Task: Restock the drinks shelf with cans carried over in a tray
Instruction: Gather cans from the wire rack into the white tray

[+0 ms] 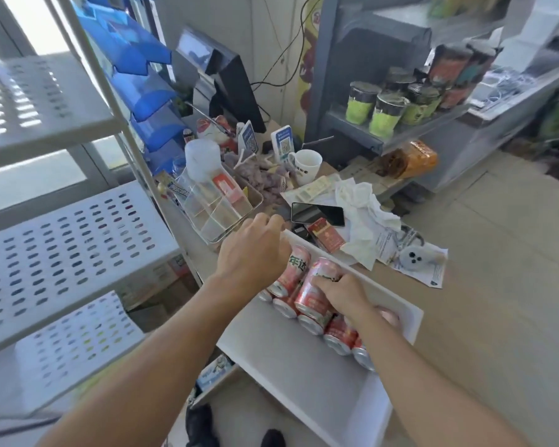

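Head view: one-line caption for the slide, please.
Both hands grip red cans in a white tray beside perforated shelves.

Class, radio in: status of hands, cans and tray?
Right hand grips a red can. Left hand over the cans, grip unclear. White tray on counter. Nothing blocking.

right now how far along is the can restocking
Done: the white tray of red cans sits on the counter beside the rack. In hand: the right hand grips one can; the left hand reaches over another. Left: the perforated shelves in view hold no cans yet.
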